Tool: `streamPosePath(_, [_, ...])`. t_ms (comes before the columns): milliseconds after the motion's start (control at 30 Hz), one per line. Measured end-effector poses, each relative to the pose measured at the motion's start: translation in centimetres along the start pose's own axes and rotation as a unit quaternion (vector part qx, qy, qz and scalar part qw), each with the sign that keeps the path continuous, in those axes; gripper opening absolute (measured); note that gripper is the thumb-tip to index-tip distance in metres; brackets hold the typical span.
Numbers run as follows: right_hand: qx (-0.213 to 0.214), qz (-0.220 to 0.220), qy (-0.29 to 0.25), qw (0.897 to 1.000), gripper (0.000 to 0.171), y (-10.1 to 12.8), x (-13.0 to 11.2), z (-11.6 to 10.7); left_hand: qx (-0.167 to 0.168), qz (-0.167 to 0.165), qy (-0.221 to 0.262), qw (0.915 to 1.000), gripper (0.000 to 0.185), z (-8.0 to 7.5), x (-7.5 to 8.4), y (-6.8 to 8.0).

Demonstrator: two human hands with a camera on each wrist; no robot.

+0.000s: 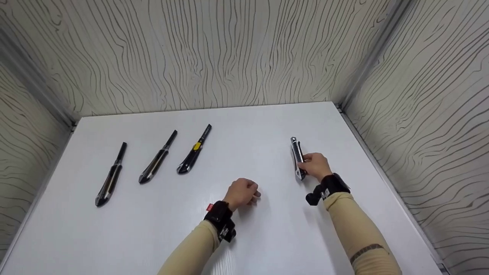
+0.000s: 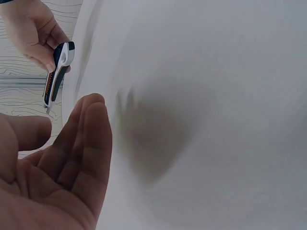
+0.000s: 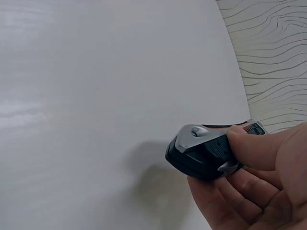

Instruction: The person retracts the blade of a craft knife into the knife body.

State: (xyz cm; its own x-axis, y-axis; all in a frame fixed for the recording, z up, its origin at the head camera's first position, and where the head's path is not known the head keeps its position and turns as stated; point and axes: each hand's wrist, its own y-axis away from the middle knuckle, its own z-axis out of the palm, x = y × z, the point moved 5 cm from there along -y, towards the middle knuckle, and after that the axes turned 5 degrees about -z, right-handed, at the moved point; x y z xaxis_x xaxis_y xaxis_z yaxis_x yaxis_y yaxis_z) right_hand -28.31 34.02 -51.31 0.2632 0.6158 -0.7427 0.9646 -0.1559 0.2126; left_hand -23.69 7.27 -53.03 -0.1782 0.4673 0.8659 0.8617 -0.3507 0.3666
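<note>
My right hand [image 1: 318, 166] grips a utility knife [image 1: 296, 154] with a black and silver handle, its nose pointing toward the back wall. In the right wrist view the thumb presses on the side of that knife [image 3: 201, 148], with the fingers beneath it. No extended blade shows on it. My left hand [image 1: 240, 192] hovers over the table with loosely bent fingers and holds nothing. Three more utility knives lie on the left side: one at the far left [image 1: 110, 183], a second [image 1: 154, 164] beside it, and a third with a yellow slider [image 1: 190, 158]. Those three have dark blades extended.
A white table [image 1: 252, 141] lies under everything. Wood-grain patterned panels [image 1: 229, 57] stand behind it and at both sides, with grey metal posts [image 1: 376, 53] at the corners. Each wrist wears a black strap with a small camera.
</note>
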Motion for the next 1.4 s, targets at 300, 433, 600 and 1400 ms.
streamPosePath(300, [0.018, -0.006, 0.08, 0.997, 0.046, -0.6, 0.7, -1.3, 0.006, -0.021, 0.013, 0.9997, 0.032, -1.4, -1.1, 0.7])
streamPosePath(433, [0.023, -0.008, 0.091, 0.996, 0.043, -0.7, 1.2, -1.5, 0.008, -0.024, 0.015, 0.9996, 0.032, -1.8, -1.5, 0.9])
streamPosePath(600, [0.03, -0.005, 0.111, 0.993, 0.044, -1.0, 1.7, -1.4, 0.01, -0.022, 0.026, 0.9994, 0.033, -2.3, -1.9, 1.0])
streamPosePath(1400, [0.042, -0.019, 0.155, 0.987, 0.042, -1.3, 2.1, -2.3, 0.025, -0.02, 0.042, 0.9986, 0.031, -3.2, -2.8, 0.8])
